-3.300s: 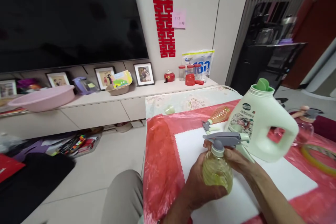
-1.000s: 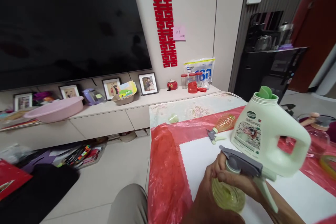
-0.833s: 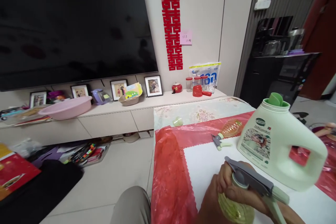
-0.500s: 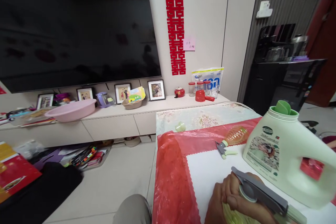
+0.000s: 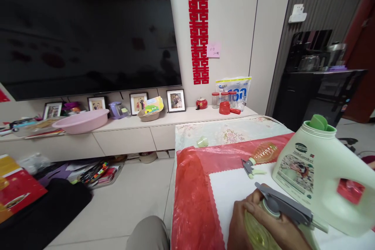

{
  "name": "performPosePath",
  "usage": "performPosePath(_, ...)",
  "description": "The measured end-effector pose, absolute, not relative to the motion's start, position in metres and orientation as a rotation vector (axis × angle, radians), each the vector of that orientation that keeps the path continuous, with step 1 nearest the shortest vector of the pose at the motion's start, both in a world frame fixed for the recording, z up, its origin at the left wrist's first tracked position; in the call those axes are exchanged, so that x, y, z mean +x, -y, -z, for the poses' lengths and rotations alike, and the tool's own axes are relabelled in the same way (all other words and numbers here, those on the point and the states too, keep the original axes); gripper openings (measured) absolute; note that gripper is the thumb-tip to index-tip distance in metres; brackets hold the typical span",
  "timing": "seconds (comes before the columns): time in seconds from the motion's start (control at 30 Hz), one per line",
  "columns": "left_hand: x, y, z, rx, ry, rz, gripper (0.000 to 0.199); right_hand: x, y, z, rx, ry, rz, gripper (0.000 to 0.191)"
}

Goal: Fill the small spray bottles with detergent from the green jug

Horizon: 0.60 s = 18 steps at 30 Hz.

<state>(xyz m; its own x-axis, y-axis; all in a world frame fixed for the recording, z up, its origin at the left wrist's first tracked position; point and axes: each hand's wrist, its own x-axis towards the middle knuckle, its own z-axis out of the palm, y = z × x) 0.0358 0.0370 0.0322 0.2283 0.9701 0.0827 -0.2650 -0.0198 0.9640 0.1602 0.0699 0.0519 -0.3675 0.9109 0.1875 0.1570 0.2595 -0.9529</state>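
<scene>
A spray bottle with a grey spray head (image 5: 290,205) and a clear yellowish body (image 5: 258,232) is in both hands, low in the view. My left hand (image 5: 238,218) is closed around the bottle's left side. My right hand (image 5: 283,229) closes about the neck, just below the spray head. Beyond the hands, a second spray bottle (image 5: 265,152) lies on its side, its grey and pale green head towards me. To the right stands a large pale green jug (image 5: 295,179) with a green cap piece (image 5: 318,122) in its mouth.
White scallop-edged paper (image 5: 224,191) lies over a red plastic sheet (image 5: 193,187) on the table. A small pale green cup-shaped piece (image 5: 202,141) rests on the floral cloth (image 5: 231,136). Behind, a low cabinet (image 5: 129,140) holds a pink basin (image 5: 82,122), picture frames and jars.
Both hands have shifted slightly with the spray bottle, and more of its yellowish body shows. The head view has moved a little. The jug and the lying bottle stay put.
</scene>
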Motion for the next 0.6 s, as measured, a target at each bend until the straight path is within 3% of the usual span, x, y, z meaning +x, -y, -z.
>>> performPosePath(0.1, 0.032, -0.031, -0.035, 1.131, -0.889, -1.282, 0.063, 0.16, -0.07, -0.041, -1.043, 1.64, -1.035, 0.055)
performPosePath(0.27, 0.041, -0.036, -0.018, 1.191, -0.919, -1.233, 0.072, 0.178, -0.077, -0.043, -0.901, 1.87, -1.342, 0.05)
performPosePath(0.6, 0.047, -0.047, 0.002, 1.342, -1.022, -1.115, 0.054, 0.167, -0.058, -0.1, -0.587, 1.822, -1.661, 0.06)
